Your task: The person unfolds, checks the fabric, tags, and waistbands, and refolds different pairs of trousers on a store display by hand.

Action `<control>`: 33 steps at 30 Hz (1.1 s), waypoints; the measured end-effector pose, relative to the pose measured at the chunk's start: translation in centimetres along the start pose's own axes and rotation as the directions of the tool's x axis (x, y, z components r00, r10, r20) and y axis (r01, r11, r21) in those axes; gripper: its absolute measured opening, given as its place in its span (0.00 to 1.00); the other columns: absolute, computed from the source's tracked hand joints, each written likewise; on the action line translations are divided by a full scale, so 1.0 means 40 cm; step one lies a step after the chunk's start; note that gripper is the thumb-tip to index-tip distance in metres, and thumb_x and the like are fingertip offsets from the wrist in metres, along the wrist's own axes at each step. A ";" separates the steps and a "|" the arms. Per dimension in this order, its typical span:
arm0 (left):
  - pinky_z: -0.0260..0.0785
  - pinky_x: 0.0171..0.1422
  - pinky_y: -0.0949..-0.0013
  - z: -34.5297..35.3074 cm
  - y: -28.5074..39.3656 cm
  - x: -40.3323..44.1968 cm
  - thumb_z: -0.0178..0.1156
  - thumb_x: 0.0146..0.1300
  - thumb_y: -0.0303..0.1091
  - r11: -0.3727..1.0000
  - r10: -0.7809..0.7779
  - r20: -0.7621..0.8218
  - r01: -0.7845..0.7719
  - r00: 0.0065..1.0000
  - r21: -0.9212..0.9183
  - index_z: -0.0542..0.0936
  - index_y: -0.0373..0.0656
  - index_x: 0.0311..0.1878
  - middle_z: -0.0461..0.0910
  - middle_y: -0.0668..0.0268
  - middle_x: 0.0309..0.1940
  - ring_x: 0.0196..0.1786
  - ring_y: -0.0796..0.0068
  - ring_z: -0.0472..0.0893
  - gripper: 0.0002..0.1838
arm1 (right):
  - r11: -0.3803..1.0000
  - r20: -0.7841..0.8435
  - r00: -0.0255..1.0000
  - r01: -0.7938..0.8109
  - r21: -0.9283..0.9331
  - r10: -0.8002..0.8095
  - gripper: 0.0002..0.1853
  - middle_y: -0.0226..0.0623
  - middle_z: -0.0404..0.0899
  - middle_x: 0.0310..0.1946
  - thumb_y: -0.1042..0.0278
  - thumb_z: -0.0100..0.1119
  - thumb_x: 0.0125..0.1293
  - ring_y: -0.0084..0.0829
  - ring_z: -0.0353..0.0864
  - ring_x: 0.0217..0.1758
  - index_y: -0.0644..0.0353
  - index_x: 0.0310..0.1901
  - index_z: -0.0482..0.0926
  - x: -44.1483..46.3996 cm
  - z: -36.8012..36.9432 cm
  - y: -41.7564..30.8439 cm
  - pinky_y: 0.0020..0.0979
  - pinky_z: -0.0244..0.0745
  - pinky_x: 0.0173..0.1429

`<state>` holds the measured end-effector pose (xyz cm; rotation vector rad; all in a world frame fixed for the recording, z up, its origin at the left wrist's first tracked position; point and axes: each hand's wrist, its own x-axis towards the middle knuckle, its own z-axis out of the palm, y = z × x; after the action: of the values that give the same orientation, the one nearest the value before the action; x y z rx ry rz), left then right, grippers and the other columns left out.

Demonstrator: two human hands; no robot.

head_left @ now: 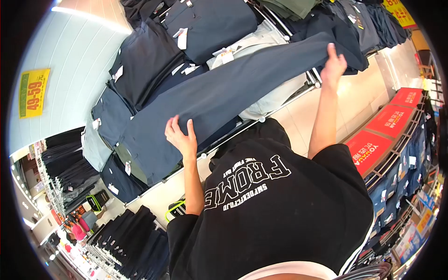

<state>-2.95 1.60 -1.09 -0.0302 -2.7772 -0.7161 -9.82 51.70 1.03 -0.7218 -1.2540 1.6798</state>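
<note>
A pair of dark blue-grey trousers (219,95) lies folded lengthwise across the rack, slanting from lower left to upper right. My left hand (183,136) is at the near edge of the wider part, fingers spread over the cloth; whether it presses on the fabric is unclear. At the narrow far-right end, my right hand (334,66) has its thumb side against the leg's edge and its other fingers curled, gripping the hem. Beneath the trousers are light grey garments (270,100) and more dark trousers with white tags.
Folded black trousers (149,65) and navy trousers (210,28) are stacked behind. The metal rack rail (261,120) runs along the near side. At right, red signs (391,120) top a rack of jeans (401,163). Hanging dark trousers (128,238) stand lower left. A person in pink (79,229) is in the distance.
</note>
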 end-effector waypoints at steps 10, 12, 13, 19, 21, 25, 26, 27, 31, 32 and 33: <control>0.31 0.77 0.36 0.005 -0.092 -0.039 0.68 0.49 0.66 0.977 -0.071 0.114 0.046 0.991 0.207 0.52 0.52 0.78 0.39 0.50 0.79 0.79 0.43 0.39 0.58 | 0.730 -0.249 0.727 -0.676 -0.096 0.640 0.21 0.49 0.76 0.56 0.75 0.62 0.65 0.48 0.79 0.55 0.71 0.58 0.72 0.164 -0.241 0.375 0.56 0.76 0.57; 0.31 0.77 0.35 -0.004 -0.092 -0.039 0.69 0.47 0.67 0.979 -0.067 0.135 0.040 0.988 0.198 0.52 0.54 0.78 0.39 0.50 0.79 0.79 0.43 0.38 0.59 | 0.724 -0.159 0.720 -0.689 -0.044 0.675 0.23 0.49 0.76 0.56 0.72 0.66 0.63 0.48 0.79 0.55 0.70 0.58 0.73 0.160 -0.229 0.366 0.54 0.76 0.58; 0.30 0.76 0.35 -0.006 -0.090 -0.035 0.69 0.46 0.67 0.974 -0.067 0.170 0.027 0.983 0.225 0.53 0.55 0.78 0.39 0.50 0.79 0.79 0.42 0.38 0.58 | 0.722 -0.159 0.719 -0.690 -0.046 0.677 0.23 0.49 0.76 0.56 0.72 0.66 0.63 0.48 0.79 0.55 0.70 0.58 0.73 0.163 -0.219 0.365 0.54 0.76 0.58; 0.28 0.77 0.35 -0.005 -0.086 -0.029 0.69 0.47 0.65 0.983 -0.042 0.234 -0.001 0.971 0.182 0.57 0.57 0.77 0.39 0.50 0.79 0.79 0.42 0.37 0.55 | 0.666 0.005 0.716 -0.646 -0.373 0.698 0.28 0.44 0.77 0.57 0.62 0.71 0.60 0.41 0.76 0.58 0.69 0.58 0.75 0.196 -0.163 0.335 0.44 0.70 0.63; 0.28 0.77 0.36 -0.002 -0.093 -0.029 0.69 0.47 0.65 0.985 -0.035 0.233 -0.006 0.972 0.174 0.57 0.57 0.77 0.39 0.50 0.79 0.79 0.43 0.37 0.55 | 0.766 0.038 0.812 -0.534 -0.358 0.583 0.26 0.43 0.78 0.54 0.61 0.70 0.61 0.39 0.77 0.56 0.69 0.56 0.76 0.099 -0.039 0.106 0.42 0.71 0.61; 0.28 0.77 0.36 0.007 -0.101 -0.035 0.67 0.52 0.63 0.984 -0.032 0.226 -0.010 0.974 0.180 0.57 0.56 0.77 0.39 0.51 0.79 0.80 0.44 0.38 0.52 | 0.952 0.269 0.923 -0.300 0.060 0.274 0.19 0.40 0.82 0.44 0.61 0.66 0.66 0.31 0.82 0.45 0.70 0.49 0.79 0.137 -0.042 -0.010 0.32 0.76 0.53; 0.28 0.77 0.36 0.010 -0.103 -0.035 0.66 0.54 0.62 0.983 -0.026 0.214 -0.013 0.977 0.182 0.57 0.56 0.77 0.39 0.52 0.79 0.80 0.44 0.38 0.50 | 0.946 0.231 0.933 -0.307 0.105 0.278 0.20 0.41 0.82 0.45 0.62 0.67 0.64 0.32 0.82 0.46 0.71 0.49 0.79 0.160 -0.064 -0.003 0.33 0.76 0.54; 0.28 0.77 0.36 0.012 -0.101 -0.034 0.66 0.54 0.62 0.983 -0.027 0.214 -0.013 0.977 0.183 0.57 0.56 0.77 0.39 0.52 0.79 0.80 0.44 0.38 0.50 | 0.941 0.158 0.937 -0.327 0.090 0.311 0.19 0.41 0.82 0.45 0.64 0.68 0.64 0.33 0.82 0.46 0.71 0.49 0.79 0.170 -0.073 0.012 0.33 0.76 0.54; 0.31 0.78 0.39 0.011 -0.082 -0.034 0.62 0.62 0.56 0.989 -0.034 0.196 0.004 0.980 0.149 0.58 0.55 0.76 0.43 0.53 0.79 0.80 0.47 0.40 0.42 | 0.965 -0.085 0.964 -0.257 -0.049 0.253 0.18 0.42 0.82 0.46 0.68 0.71 0.60 0.32 0.82 0.44 0.74 0.46 0.81 0.128 -0.031 0.081 0.31 0.77 0.53; 0.33 0.78 0.41 0.005 -0.073 -0.025 0.60 0.65 0.54 0.987 -0.065 0.219 0.032 0.973 0.155 0.59 0.53 0.76 0.45 0.53 0.78 0.80 0.50 0.42 0.40 | 0.987 0.022 0.991 -0.128 -0.095 0.131 0.19 0.39 0.83 0.42 0.67 0.72 0.59 0.28 0.80 0.41 0.76 0.43 0.81 0.056 0.033 0.032 0.28 0.75 0.49; 0.33 0.78 0.41 -0.004 -0.056 -0.013 0.60 0.65 0.54 0.988 -0.058 0.222 0.024 0.973 0.155 0.59 0.53 0.76 0.45 0.53 0.78 0.80 0.50 0.42 0.40 | 0.989 0.107 0.993 -0.042 -0.139 0.057 0.16 0.33 0.84 0.35 0.65 0.71 0.60 0.23 0.78 0.36 0.71 0.41 0.84 -0.045 0.116 -0.041 0.25 0.74 0.44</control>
<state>-2.62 -0.44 -2.15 -0.0257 -3.0512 -0.5380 -12.47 48.25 3.97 -0.7556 -1.4512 1.7059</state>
